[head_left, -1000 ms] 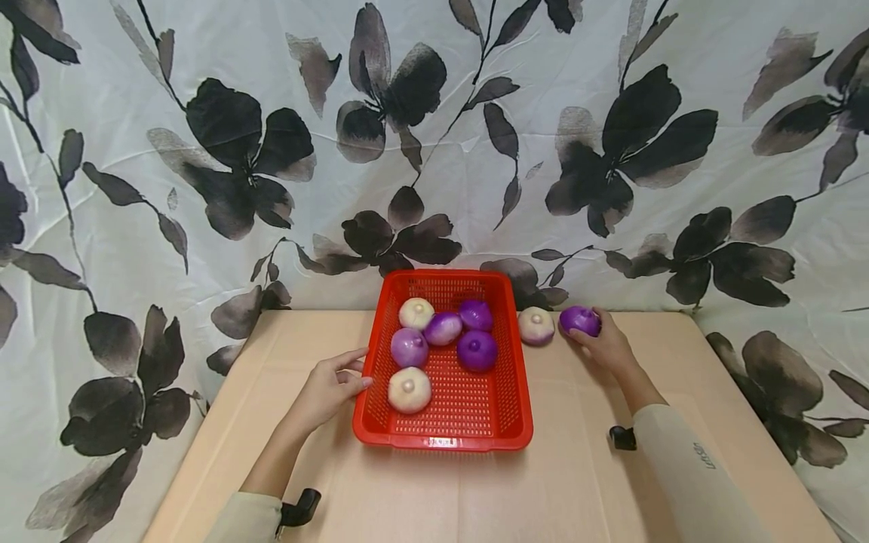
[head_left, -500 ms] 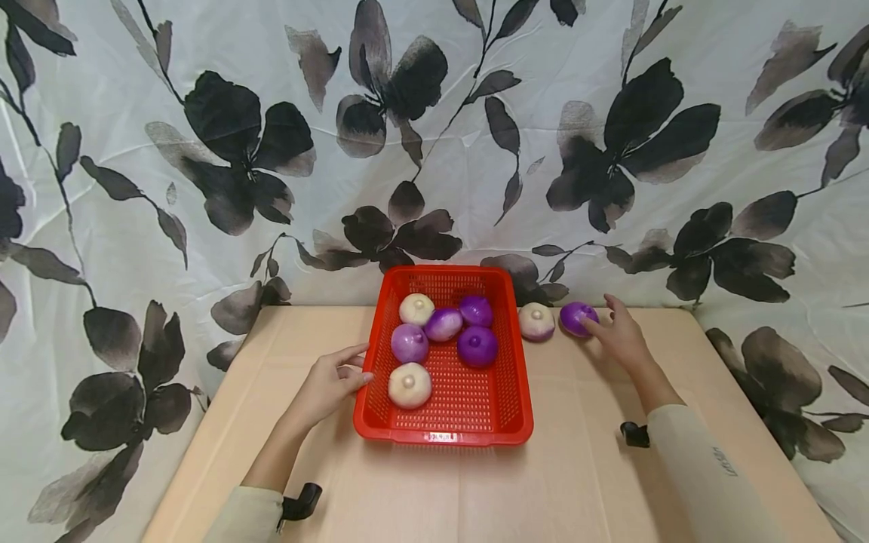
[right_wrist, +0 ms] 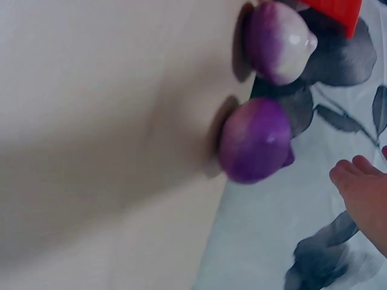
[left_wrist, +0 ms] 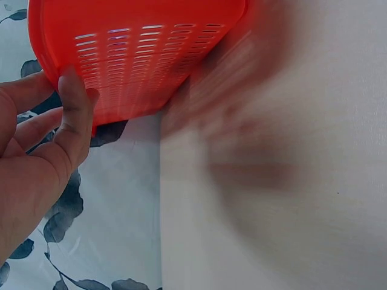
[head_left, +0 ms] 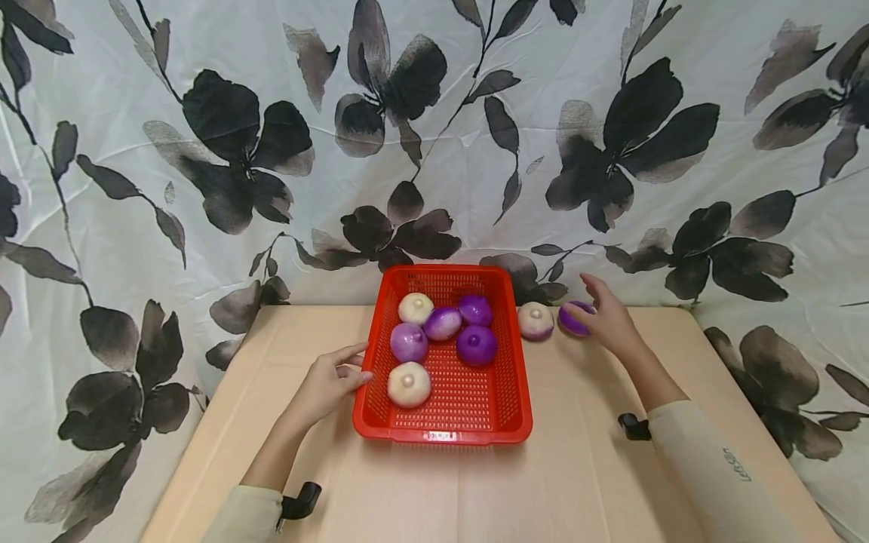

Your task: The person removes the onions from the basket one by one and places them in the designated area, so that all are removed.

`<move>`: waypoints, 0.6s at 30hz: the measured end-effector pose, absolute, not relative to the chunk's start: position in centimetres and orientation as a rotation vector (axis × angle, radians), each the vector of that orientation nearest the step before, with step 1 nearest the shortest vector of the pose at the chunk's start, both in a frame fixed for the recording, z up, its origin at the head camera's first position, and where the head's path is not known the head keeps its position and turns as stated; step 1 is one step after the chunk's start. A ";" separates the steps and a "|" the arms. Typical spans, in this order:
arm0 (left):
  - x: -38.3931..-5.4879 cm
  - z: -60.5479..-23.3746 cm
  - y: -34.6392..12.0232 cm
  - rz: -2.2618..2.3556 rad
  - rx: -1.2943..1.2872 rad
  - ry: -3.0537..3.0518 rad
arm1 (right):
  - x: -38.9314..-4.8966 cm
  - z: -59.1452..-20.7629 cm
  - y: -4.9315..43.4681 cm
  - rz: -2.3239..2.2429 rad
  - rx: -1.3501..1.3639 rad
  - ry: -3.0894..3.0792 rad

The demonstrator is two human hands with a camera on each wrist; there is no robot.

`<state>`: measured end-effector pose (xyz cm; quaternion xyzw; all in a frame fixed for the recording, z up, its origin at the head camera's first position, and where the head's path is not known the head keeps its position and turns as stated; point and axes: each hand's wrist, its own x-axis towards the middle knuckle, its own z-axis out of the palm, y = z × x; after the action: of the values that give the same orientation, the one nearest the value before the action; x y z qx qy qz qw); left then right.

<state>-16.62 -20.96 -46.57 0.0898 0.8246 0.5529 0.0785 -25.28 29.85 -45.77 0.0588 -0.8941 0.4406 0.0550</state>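
My left hand (head_left: 336,383) holds the left rim of a red plastic basket (head_left: 502,436). In the left wrist view its thumb and fingers pinch the basket's edge (left_wrist: 145,36). Inside lie several onions, some purple (head_left: 477,346), some whitish (head_left: 409,385). Right of the basket, on the table, sit a white-and-purple onion (head_left: 535,322) and a purple onion (head_left: 570,324). My right hand (head_left: 609,323) hovers by the purple onion, partly covering it in the head view. The right wrist view shows a gap between these fingers and the purple onion (right_wrist: 255,142); nothing is held.
A pale wooden-toned table (head_left: 448,494) bears everything. Behind it hangs a white cloth (head_left: 489,234) printed with dark flowers, close to the basket's far edge. A black wrist camera (head_left: 634,427) sits at the right sleeve, another (head_left: 302,501) at the left.
My right hand has let go of the purple onion, drawn back right, then come slightly left above it. The onion rests beside the white-and-purple one. My left hand stays on the basket.
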 end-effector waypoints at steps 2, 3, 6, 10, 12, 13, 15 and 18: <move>-16.6 -46.6 -21.0 1.655 0.270 2.470 | -25.3 -45.5 29.2 1.372 0.236 -2.698; -16.6 -46.6 -21.0 1.656 0.268 2.470 | -25.3 -45.3 28.8 1.377 0.263 -2.694; -16.7 -46.6 -21.0 1.657 0.268 2.468 | -25.2 -44.8 27.6 1.390 0.331 -2.697; -16.7 -46.6 -21.1 1.661 0.269 2.462 | -25.2 -44.1 25.8 1.375 0.398 -2.728; -16.7 -46.6 -21.1 1.662 0.270 2.461 | -25.1 -43.6 24.8 1.372 0.439 -2.734; -16.7 -46.7 -21.1 1.663 0.271 2.461 | -25.1 -43.4 24.4 1.370 0.465 -2.733; -16.7 -46.7 -21.1 1.663 0.272 2.461 | -25.1 -42.9 23.6 1.359 0.520 -2.739; -16.7 -46.7 -21.1 1.665 0.277 2.458 | -25.1 -42.1 22.5 1.342 0.609 -2.779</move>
<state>-16.71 -21.15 -46.74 0.0925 0.8217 0.5566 0.0800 -25.12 22.51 -42.08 0.1935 -0.8835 0.4266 -0.0021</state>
